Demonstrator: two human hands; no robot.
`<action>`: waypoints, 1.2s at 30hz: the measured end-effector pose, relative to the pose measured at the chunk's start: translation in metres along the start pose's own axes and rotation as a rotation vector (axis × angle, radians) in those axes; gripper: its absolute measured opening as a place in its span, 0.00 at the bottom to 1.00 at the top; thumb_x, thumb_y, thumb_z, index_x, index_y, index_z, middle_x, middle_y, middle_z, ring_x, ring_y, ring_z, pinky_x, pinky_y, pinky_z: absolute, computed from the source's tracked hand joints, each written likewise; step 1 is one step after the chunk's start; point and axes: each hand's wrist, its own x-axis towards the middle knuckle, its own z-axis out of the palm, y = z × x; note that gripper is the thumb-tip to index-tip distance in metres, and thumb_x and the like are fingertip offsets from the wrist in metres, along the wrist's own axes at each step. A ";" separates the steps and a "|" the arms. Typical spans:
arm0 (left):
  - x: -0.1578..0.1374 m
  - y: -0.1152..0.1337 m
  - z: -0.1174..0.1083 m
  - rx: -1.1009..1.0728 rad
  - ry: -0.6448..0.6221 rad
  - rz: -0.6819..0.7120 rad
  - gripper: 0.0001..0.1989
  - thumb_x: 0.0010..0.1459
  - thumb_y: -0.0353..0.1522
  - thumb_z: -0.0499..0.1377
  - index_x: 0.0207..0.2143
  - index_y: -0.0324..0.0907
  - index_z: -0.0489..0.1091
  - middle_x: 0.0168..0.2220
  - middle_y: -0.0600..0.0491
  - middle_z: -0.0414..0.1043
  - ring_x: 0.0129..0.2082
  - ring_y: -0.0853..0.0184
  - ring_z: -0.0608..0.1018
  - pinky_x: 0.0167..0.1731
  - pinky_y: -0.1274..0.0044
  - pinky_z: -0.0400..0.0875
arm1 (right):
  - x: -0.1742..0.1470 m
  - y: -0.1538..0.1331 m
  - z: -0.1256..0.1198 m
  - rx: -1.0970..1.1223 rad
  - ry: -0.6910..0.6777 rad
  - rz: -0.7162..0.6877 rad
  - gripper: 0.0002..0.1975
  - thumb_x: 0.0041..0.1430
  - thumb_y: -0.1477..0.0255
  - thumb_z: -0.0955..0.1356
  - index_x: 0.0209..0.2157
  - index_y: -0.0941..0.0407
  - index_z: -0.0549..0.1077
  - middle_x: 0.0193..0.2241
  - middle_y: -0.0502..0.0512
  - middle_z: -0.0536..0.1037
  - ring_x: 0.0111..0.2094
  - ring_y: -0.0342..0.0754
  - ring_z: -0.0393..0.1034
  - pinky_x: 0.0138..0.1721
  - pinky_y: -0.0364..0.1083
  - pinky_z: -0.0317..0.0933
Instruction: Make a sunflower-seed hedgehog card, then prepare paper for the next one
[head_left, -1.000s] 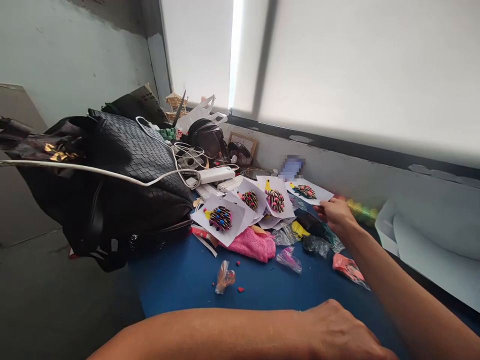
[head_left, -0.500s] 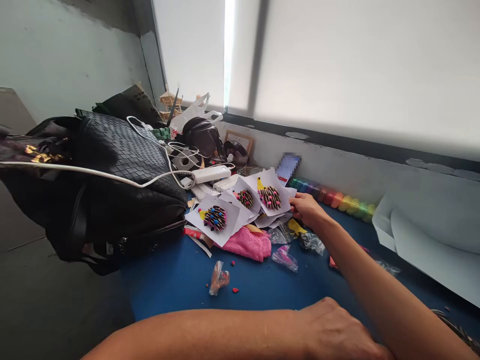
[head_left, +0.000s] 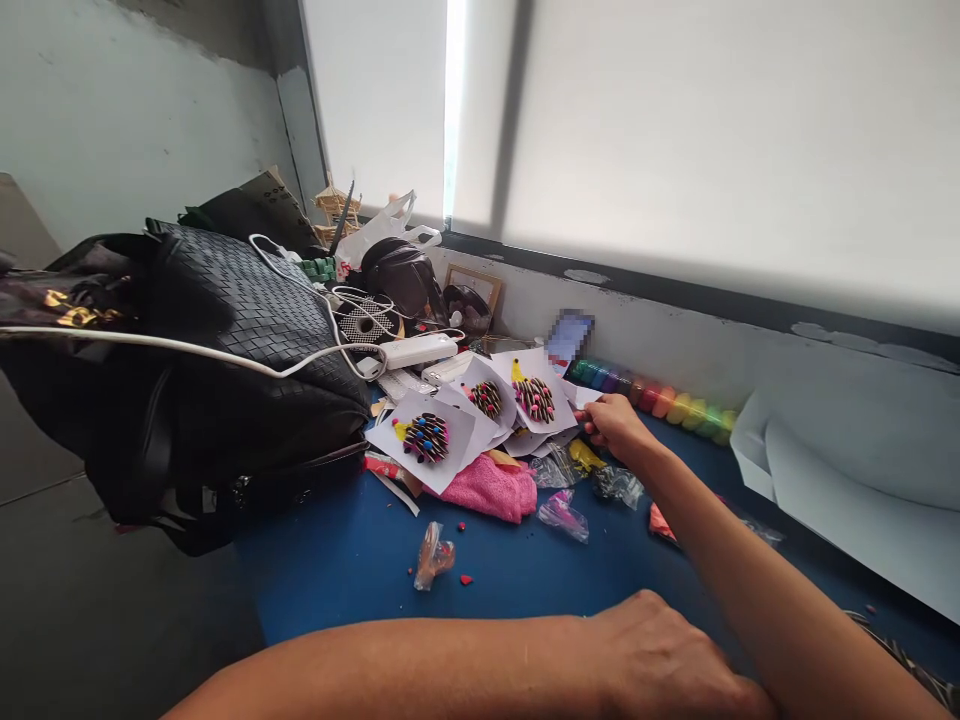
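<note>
My right hand (head_left: 621,430) pinches the edge of a white sheet of paper (head_left: 583,394) at the right end of a row of paper cards. Beside it lies a card with a hedgehog-like figure (head_left: 534,398), yellow-headed, with striped seed-like spines and pink dots. A similar pink-dotted figure (head_left: 486,400) and a blue-dotted one (head_left: 427,438) sit on cards farther left. Across the near edge stretches my left forearm; the back of my left hand (head_left: 667,650) shows, but its fingers are hidden. Beneath the cards is a pink cloth (head_left: 491,488).
A black woven bag (head_left: 247,300) with a white cable (head_left: 225,352) fills the left. Colourful tubs (head_left: 667,401) line the wall near a phone (head_left: 570,336). Small plastic bags (head_left: 564,514) and red bits (head_left: 466,580) lie on the blue table (head_left: 337,570). White sheets (head_left: 847,510) lie right.
My right hand has lowered slightly, and the pink-dotted card beside it now lies lower, next to the others. The view has shifted slightly; my left hand stays nearly in place.
</note>
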 end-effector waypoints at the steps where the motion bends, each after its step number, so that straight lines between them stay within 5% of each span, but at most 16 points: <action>1: 0.000 0.000 0.000 -0.002 0.001 0.002 0.11 0.63 0.38 0.50 0.36 0.42 0.66 0.41 0.49 0.78 0.37 0.62 0.82 0.16 0.78 0.55 | 0.000 0.000 -0.002 -0.012 0.008 -0.002 0.20 0.64 0.64 0.68 0.55 0.56 0.70 0.53 0.59 0.73 0.48 0.52 0.73 0.46 0.56 0.69; 6: -0.001 0.000 0.007 0.022 0.067 -0.013 0.13 0.64 0.40 0.50 0.33 0.42 0.66 0.38 0.51 0.78 0.35 0.65 0.81 0.16 0.77 0.53 | -0.017 0.002 -0.027 -0.098 0.050 -0.027 0.20 0.65 0.64 0.68 0.55 0.56 0.70 0.53 0.59 0.73 0.48 0.52 0.73 0.46 0.56 0.69; 11: -0.003 -0.001 0.018 0.057 0.198 -0.012 0.11 0.63 0.38 0.52 0.31 0.42 0.65 0.35 0.53 0.78 0.31 0.67 0.80 0.17 0.76 0.50 | -0.068 0.032 -0.076 -0.207 0.063 -0.012 0.18 0.65 0.64 0.68 0.54 0.55 0.71 0.52 0.58 0.74 0.45 0.50 0.73 0.44 0.54 0.70; 16: -0.003 0.000 0.026 0.077 0.247 -0.016 0.08 0.64 0.36 0.53 0.33 0.42 0.66 0.34 0.53 0.78 0.31 0.66 0.80 0.18 0.75 0.52 | -0.122 0.081 -0.126 -0.288 0.085 0.034 0.13 0.66 0.65 0.67 0.47 0.58 0.72 0.39 0.53 0.77 0.32 0.42 0.73 0.32 0.45 0.70; 19: -0.001 0.000 0.030 0.081 0.273 -0.052 0.07 0.63 0.32 0.53 0.43 0.44 0.68 0.40 0.53 0.77 0.35 0.64 0.80 0.21 0.76 0.60 | -0.149 0.102 -0.145 -0.301 0.127 0.029 0.09 0.66 0.67 0.67 0.40 0.58 0.72 0.27 0.46 0.74 0.20 0.37 0.64 0.22 0.40 0.62; 23: 0.006 -0.006 0.025 0.136 0.367 -0.153 0.14 0.63 0.27 0.51 0.50 0.43 0.69 0.50 0.48 0.73 0.46 0.61 0.78 0.41 0.73 0.72 | -0.182 0.115 -0.150 -0.273 0.173 -0.024 0.08 0.58 0.65 0.67 0.32 0.55 0.70 0.19 0.45 0.73 0.16 0.40 0.61 0.20 0.43 0.57; 26: 0.013 -0.015 0.017 0.178 0.429 -0.261 0.19 0.64 0.27 0.52 0.56 0.36 0.66 0.63 0.38 0.61 0.62 0.50 0.66 0.58 0.63 0.64 | -0.202 0.119 -0.147 -0.272 0.195 -0.065 0.11 0.51 0.60 0.67 0.28 0.53 0.69 0.18 0.46 0.74 0.16 0.42 0.63 0.20 0.44 0.57; 30: 0.022 -0.022 0.015 0.176 0.383 -0.269 0.21 0.65 0.31 0.54 0.57 0.28 0.65 0.64 0.30 0.58 0.63 0.45 0.64 0.59 0.58 0.62 | -0.218 0.122 -0.145 -0.297 0.212 -0.109 0.11 0.53 0.59 0.64 0.26 0.52 0.68 0.20 0.47 0.75 0.17 0.43 0.64 0.23 0.45 0.59; 36: 0.032 -0.017 0.020 0.144 0.388 -0.194 0.16 0.66 0.27 0.50 0.53 0.37 0.71 0.59 0.43 0.67 0.58 0.57 0.71 0.58 0.67 0.65 | -0.228 0.129 -0.150 -0.349 0.211 -0.122 0.11 0.65 0.66 0.62 0.29 0.54 0.69 0.22 0.46 0.75 0.19 0.41 0.65 0.25 0.44 0.61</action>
